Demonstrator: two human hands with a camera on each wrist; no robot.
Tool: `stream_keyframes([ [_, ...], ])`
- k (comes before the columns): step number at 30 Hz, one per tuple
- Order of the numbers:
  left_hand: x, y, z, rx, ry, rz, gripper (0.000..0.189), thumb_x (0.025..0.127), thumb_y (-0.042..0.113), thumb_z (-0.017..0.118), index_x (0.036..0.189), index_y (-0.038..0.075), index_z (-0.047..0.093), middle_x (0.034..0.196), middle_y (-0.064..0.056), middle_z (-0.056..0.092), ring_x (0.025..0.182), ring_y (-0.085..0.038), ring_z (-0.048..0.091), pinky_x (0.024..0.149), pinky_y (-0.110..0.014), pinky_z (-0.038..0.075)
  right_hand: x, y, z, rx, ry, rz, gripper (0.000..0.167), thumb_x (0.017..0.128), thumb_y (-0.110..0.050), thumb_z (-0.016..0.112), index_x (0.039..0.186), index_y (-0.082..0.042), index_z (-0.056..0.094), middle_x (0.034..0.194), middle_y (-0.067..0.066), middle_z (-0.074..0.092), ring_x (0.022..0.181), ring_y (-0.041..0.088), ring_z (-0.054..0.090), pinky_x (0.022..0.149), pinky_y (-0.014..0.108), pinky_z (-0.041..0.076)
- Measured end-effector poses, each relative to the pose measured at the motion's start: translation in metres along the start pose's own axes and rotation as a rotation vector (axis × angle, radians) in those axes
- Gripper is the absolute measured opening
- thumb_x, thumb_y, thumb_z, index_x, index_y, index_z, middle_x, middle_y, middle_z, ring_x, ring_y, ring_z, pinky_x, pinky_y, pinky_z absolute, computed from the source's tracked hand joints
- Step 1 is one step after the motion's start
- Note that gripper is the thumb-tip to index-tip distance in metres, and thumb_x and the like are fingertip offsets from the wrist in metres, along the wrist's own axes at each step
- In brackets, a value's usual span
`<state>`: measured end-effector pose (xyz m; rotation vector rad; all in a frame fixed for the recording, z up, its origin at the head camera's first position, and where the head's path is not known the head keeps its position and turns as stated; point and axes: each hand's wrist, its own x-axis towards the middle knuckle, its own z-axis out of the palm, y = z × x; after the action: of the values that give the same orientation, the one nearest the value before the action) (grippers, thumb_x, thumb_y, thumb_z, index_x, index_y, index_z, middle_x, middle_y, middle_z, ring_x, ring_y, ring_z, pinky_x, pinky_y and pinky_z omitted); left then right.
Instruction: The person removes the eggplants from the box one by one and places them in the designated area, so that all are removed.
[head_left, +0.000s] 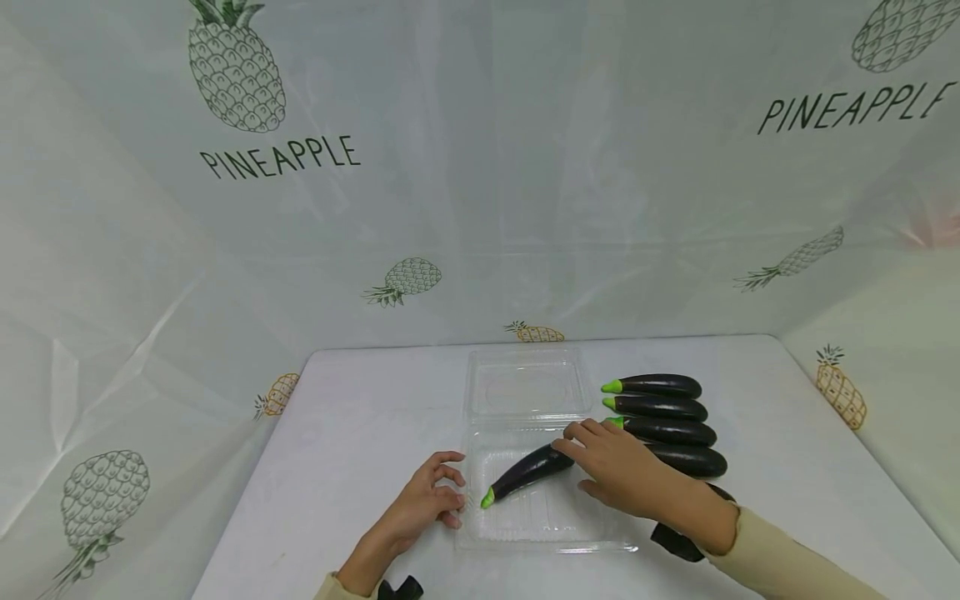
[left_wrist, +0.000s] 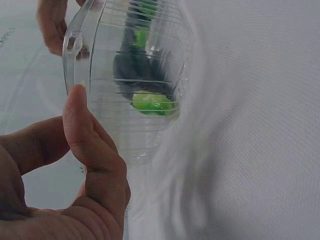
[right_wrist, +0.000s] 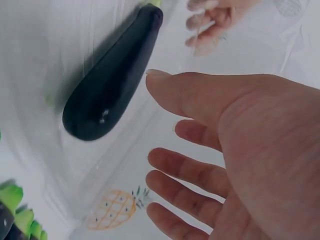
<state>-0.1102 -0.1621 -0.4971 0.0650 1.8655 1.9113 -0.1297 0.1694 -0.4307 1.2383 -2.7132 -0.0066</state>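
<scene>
A clear plastic clamshell box (head_left: 555,529) lies on the table with its lid (head_left: 528,379) folded back. One dark eggplant (head_left: 528,469) rests diagonally in the box's base, green stem end toward the left wall; it also shows in the right wrist view, where the eggplant (right_wrist: 112,75) is free of any grip. My right hand (head_left: 615,467) hovers over its thick end, fingers spread and apart from it. At the box's left edge is my left hand (head_left: 427,500), its fingers loosely bent. In the left wrist view a fingertip of the left hand (left_wrist: 95,165) meets or nearly meets the rim.
Right of the box several more eggplants (head_left: 667,431) lie in a column, stems toward the box; my right forearm partly covers the nearest ones. The white table (head_left: 360,417) ends at the back against a pineapple-printed sheet (head_left: 465,208).
</scene>
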Motion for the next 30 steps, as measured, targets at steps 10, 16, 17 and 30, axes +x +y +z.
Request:
stream_keyframes([
  [10, -0.001, 0.001, -0.001, -0.008, -0.013, 0.005, 0.068, 0.093, -0.009, 0.064, 0.152, -0.009, 0.031, 0.112, -0.011, 0.051, 0.076, -0.013, 0.062, 0.058, -0.021, 0.058, 0.022, -0.005, 0.013, 0.009, -0.069, -0.081, 0.058, 0.078, -0.015, 0.094, 0.129, -0.012, 0.065, 0.12, 0.005, 0.065, 0.113, 0.025, 0.063, 0.097, 0.042, 0.058],
  [16, -0.001, 0.001, 0.0, -0.006, -0.008, 0.002, 0.068, 0.093, -0.01, 0.064, 0.152, -0.009, 0.032, 0.112, -0.011, 0.051, 0.075, -0.013, 0.061, 0.058, -0.021, 0.058, 0.028, -0.005, 0.022, -0.059, -0.064, -0.119, 0.058, 0.076, -0.018, 0.095, 0.127, -0.013, 0.067, 0.116, 0.003, 0.066, 0.108, 0.022, 0.062, 0.094, 0.038, 0.058],
  [17, -0.001, 0.002, 0.0, -0.004, -0.006, 0.001, 0.068, 0.092, -0.01, 0.064, 0.152, -0.008, 0.032, 0.112, -0.011, 0.051, 0.075, -0.013, 0.061, 0.058, -0.021, 0.058, 0.029, -0.005, 0.023, -0.069, -0.065, -0.121, 0.057, 0.077, -0.018, 0.095, 0.126, -0.014, 0.067, 0.115, 0.003, 0.065, 0.107, 0.022, 0.062, 0.094, 0.038, 0.057],
  [30, 0.0, 0.002, 0.001, 0.007, 0.001, 0.002, 0.068, 0.091, -0.011, 0.063, 0.152, -0.009, 0.033, 0.112, -0.011, 0.051, 0.073, -0.013, 0.061, 0.057, -0.021, 0.058, 0.032, -0.015, 0.027, -0.119, -0.171, -0.081, 0.042, 0.079, -0.021, 0.094, 0.114, -0.017, 0.072, 0.105, -0.001, 0.069, 0.101, 0.018, 0.064, 0.09, 0.036, 0.058],
])
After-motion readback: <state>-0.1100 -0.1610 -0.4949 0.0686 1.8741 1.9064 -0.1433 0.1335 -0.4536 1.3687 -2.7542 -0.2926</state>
